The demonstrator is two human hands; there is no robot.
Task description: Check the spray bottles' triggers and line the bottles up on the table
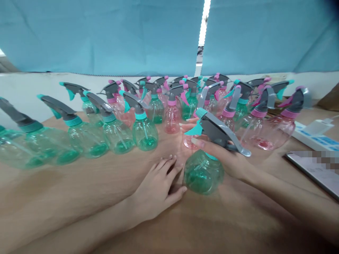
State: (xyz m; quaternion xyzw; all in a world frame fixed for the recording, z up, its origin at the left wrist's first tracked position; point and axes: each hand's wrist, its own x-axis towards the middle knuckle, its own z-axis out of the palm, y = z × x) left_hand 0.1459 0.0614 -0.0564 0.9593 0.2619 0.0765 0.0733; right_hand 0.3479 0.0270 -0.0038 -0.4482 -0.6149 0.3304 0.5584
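In the head view, the person's left hand [156,188] is lying palm-down on the light-brown table [87,187], its fingers extended, slightly spread and holding nothing. Just beside it, the right hand [217,150] is gripping the neck of a rounded, see-through green plastic spray bottle [203,176] with a grey head and turquoise trigger; whether its base is touching the table I cannot tell. To the right, a flat, dark-edged device [309,171] is lying near a white-and-blue power strip [312,138]. Farther off, matching green bottles [145,134] are standing on the left, while see-through pink plastic spray bottles [172,118] are mixing with green ones towards the right. Behind, a blue cloth curtain [106,38] is hanging.
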